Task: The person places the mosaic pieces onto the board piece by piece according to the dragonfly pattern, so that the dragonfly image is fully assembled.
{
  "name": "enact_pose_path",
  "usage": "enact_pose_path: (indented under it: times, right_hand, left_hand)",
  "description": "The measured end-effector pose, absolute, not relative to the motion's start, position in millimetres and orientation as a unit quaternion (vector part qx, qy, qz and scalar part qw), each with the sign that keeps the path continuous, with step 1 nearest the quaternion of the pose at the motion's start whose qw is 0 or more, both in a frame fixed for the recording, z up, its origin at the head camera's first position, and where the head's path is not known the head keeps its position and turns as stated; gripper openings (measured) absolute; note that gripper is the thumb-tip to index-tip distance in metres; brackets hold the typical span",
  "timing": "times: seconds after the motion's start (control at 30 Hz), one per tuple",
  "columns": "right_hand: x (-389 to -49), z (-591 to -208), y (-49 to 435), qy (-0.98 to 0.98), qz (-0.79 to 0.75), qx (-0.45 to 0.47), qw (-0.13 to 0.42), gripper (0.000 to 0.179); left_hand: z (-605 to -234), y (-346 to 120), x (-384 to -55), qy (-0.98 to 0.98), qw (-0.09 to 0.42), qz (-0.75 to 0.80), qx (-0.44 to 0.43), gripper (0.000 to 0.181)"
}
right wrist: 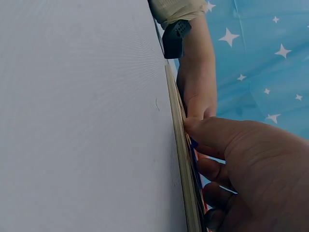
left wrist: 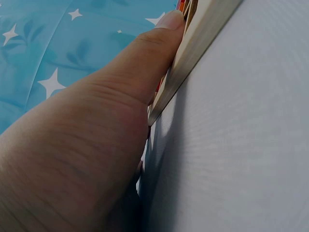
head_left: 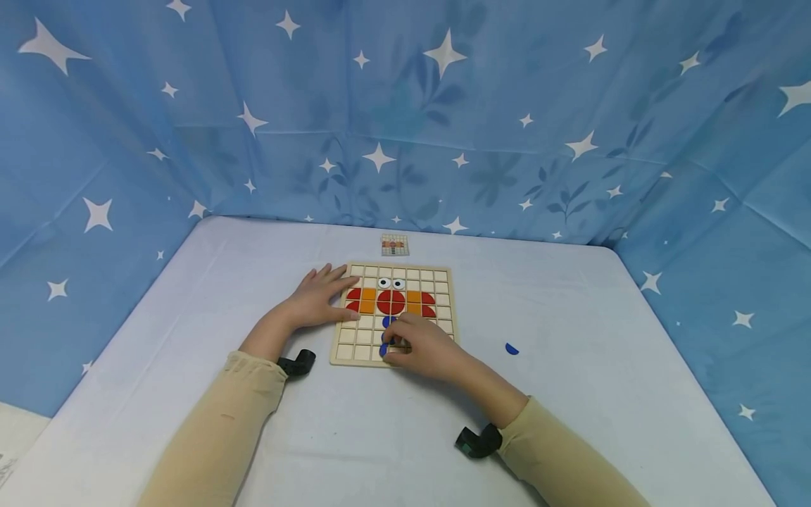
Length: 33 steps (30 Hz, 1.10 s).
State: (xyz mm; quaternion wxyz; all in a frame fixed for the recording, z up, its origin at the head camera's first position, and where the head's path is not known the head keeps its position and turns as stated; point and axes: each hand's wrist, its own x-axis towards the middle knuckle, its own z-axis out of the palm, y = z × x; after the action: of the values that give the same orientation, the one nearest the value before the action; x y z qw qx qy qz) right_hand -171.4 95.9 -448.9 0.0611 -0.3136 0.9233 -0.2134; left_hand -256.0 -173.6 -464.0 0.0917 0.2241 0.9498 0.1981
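Note:
A square wooden grid board (head_left: 345,336) lies on the table. It bears red quarter-circle pieces forming a disc (head_left: 390,303), orange squares (head_left: 367,301), red end pieces (head_left: 428,298) and two eye pieces (head_left: 398,284). Blue pieces (head_left: 388,322) run down the column beneath the disc, partly hidden by fingers. My left hand (head_left: 315,299) rests with spread fingers over the board's left edge; its thumb (left wrist: 159,36) touches the frame in the left wrist view. At the lowest row, my right hand (head_left: 426,345) pinches a blue piece (head_left: 383,350) between thumb and fingertips.
Behind the board lies a small pattern card (head_left: 395,245) printed with a similar figure. A loose blue half-round piece (head_left: 512,348) sits on the white tablecloth (head_left: 570,394) to the right. A blue star-patterned curtain (head_left: 405,127) encloses the table's back and sides.

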Motion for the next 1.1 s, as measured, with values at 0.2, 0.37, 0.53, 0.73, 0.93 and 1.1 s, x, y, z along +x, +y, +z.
enact_pose_path:
  times: [0.2, 0.37, 0.53, 0.73, 0.93, 1.1]
  right_hand:
    - [-170.7, -448.8, 96.5, 0.924, -0.21, -0.312, 0.064, 0.026]
    - [-170.3, -448.2, 97.5, 0.92, -0.208, -0.326, 0.058, 0.022]
    - [-170.9, -448.8, 97.5, 0.921, -0.197, -0.333, 0.052, 0.02]
    - [-170.8, -445.5, 97.5, 0.923, -0.186, -0.332, 0.049, 0.022]
    - [-172.0, -427.1, 112.4, 0.925, -0.212, -0.313, 0.035, 0.018]
    - [-173.8, -411.5, 145.1, 0.931, -0.236, -0.278, 0.025, 0.017]
  left_hand:
    - [-464.8, -173.8, -255.8, 0.95, 0.089, 0.197, 0.227, 0.089]
    - [-466.0, -173.9, -256.8, 0.95, 0.092, 0.196, 0.226, 0.089]
    - [-467.2, -173.7, -257.4, 0.95, 0.093, 0.195, 0.226, 0.089]
    - [-465.3, -173.9, -256.5, 0.95, 0.094, 0.197, 0.224, 0.088]
    - [-464.4, -173.4, -256.2, 0.949, 0.092, 0.196, 0.228, 0.089]
    - [-465.8, -173.2, -257.3, 0.951, 0.094, 0.193, 0.223, 0.089]
